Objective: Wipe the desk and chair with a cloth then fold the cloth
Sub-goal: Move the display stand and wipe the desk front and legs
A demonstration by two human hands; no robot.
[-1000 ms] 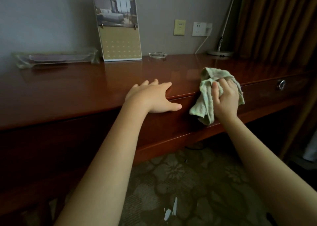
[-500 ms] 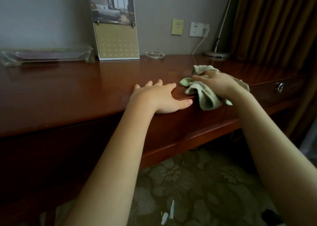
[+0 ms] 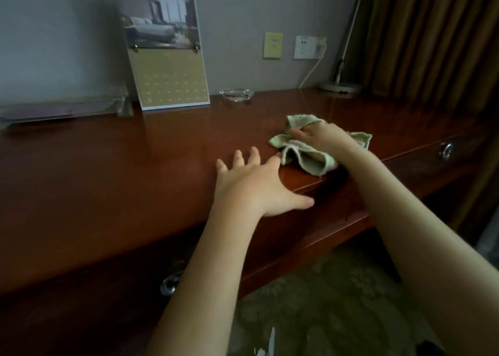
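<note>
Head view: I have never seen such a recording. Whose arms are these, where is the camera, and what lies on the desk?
No machine here: a person wears a camera on the head, looking down at both hands. The left hand rests flat, fingers spread, at the front edge of the desk. The right hand holds a bunched green cloth down on the desk. Along the wall stand a calendar, a glass ashtray, a clear tray and a lamp base.
</note>
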